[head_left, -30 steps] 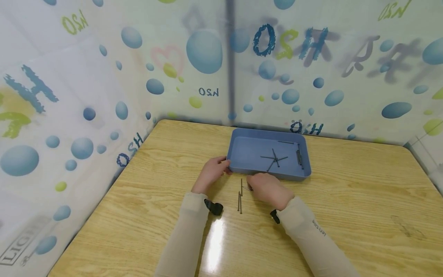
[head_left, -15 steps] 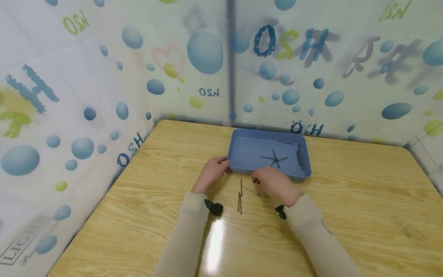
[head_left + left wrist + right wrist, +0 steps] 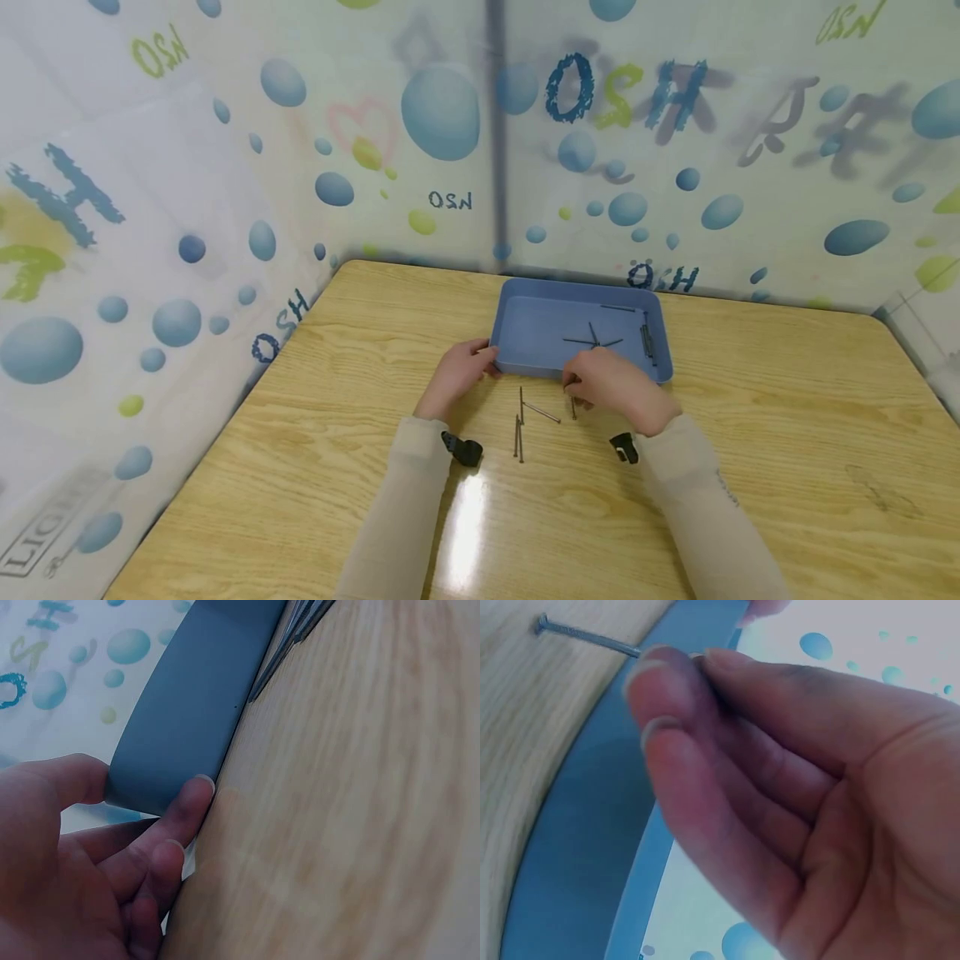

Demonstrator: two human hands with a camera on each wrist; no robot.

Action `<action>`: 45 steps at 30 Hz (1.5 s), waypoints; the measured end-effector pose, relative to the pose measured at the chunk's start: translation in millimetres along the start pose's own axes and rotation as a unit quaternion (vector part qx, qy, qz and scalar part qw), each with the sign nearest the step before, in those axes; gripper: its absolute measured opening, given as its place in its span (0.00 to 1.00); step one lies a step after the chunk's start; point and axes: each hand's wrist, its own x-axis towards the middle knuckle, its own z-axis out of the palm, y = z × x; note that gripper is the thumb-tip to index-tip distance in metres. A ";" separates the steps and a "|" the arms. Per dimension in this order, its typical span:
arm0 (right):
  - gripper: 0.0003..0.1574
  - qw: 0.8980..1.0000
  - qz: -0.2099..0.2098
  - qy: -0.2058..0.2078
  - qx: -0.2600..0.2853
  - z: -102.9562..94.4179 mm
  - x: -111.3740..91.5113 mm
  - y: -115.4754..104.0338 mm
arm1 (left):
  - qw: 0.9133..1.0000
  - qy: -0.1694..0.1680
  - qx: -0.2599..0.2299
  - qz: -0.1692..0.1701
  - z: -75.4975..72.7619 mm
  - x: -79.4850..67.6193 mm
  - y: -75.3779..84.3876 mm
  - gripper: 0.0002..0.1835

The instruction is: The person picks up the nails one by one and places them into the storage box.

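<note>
My left hand point(image 3: 459, 375) grips the near left corner of a shallow blue tray point(image 3: 525, 367); in the left wrist view its thumb and fingers lie on either side of that corner point(image 3: 169, 735). My right hand point(image 3: 611, 385) is at the tray's front wall. Between its thumb and fingertips it pinches a nail point(image 3: 589, 634), whose head end sticks out over the tabletop while the other end is hidden by the fingers. Inside the tray, several dark nails point(image 3: 579, 340) lie crossed near the middle, partly behind the right hand. More nails point(image 3: 647, 340) lie along the right wall.
Several loose nails point(image 3: 542, 412) lie on the wooden table point(image 3: 337, 467) in front of the tray, between my forearms. Printed wall sheets point(image 3: 360, 200) stand directly behind and to the left of the table.
My right hand has moved right and up to the tray's front wall, with a nail now seen in its fingers. A slanting nail on the table is uncovered. The left hand stays put.
</note>
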 end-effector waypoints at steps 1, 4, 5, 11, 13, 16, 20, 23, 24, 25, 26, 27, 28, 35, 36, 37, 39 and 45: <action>0.06 1.000 -0.002 -0.001 0.009 -1.3 -0.9 1.2 | 1.000 0.000 0.001 0.000 0.0 -0.1 0.1 0.21; 0.07 1.000 -0.011 0.004 0.027 -6.6 -4.0 4.9 | 1.000 -0.001 0.004 0.001 -0.2 -0.2 0.2 0.21; 0.08 0.999 -0.013 0.008 0.028 -8.7 -5.2 6.0 | 1.000 0.000 0.004 0.001 -0.3 -0.3 0.4 0.21; 0.09 0.998 -0.033 0.054 0.015 -20.6 -10.9 14.3 | 1.000 -0.001 0.005 0.001 -0.1 -0.3 -0.1 0.21; 0.09 0.996 -0.038 0.077 0.016 -23.7 -12.9 16.8 | 1.000 -0.001 0.006 0.002 -0.2 -0.2 -0.5 0.21; 0.10 0.993 -0.038 0.108 0.033 -27.4 -15.6 19.7 | 1.000 0.001 0.005 0.002 -0.8 -0.1 -1.4 0.20; 0.11 0.988 -0.028 0.137 0.073 -30.7 -15.8 23.2 | 1.000 0.004 0.003 0.002 -3.0 -0.5 -2.0 0.20; 0.11 0.984 -0.011 0.150 0.093 -32.1 -13.8 28.1 | 1.000 0.007 0.001 0.002 -4.1 -0.8 -1.7 0.20; 0.11 0.983 -0.007 0.154 0.096 -32.5 -13.1 30.0 | 1.000 0.007 0.001 0.002 -4.2 -0.6 -1.6 0.20; 0.12 0.982 -0.001 0.158 0.099 -32.7 -12.3 32.3 | 1.000 0.008 0.002 0.001 -4.1 -0.5 -1.5 0.20; 0.12 0.982 0.005 0.162 0.101 -32.8 -11.7 34.4 | 1.000 0.008 0.003 0.002 -3.9 -0.3 -1.4 0.20; 0.12 0.981 0.010 0.166 0.099 -32.8 -11.0 36.7 | 1.000 0.006 0.004 0.003 -3.5 0.0 -1.5 0.21; 0.12 0.980 0.014 0.171 0.097 -32.7 -10.3 38.8 | 1.000 0.004 0.006 0.004 -3.0 0.5 -1.6 0.21; 0.14 0.982 0.026 0.182 0.042 -34.7 0.9 44.8 | 1.000 0.000 -0.001 0.009 -1.5 1.7 -0.9 0.21; 0.14 0.983 0.026 0.180 0.031 -35.7 3.0 44.8 | 1.000 0.001 -0.002 0.008 -1.6 1.8 -0.9 0.21; 0.14 0.984 0.025 0.177 0.020 -36.9 5.1 44.8 | 1.000 0.002 -0.002 0.009 -1.6 2.1 -1.0 0.21; 0.14 0.986 0.022 0.167 -0.001 -39.2 9.5 45.0 | 1.000 0.001 0.000 0.009 -1.7 2.3 -1.4 0.21; 0.12 0.992 0.009 0.109 -0.056 -46.4 24.2 47.5 | 1.000 -0.003 0.002 0.000 -1.7 2.4 -3.2 0.23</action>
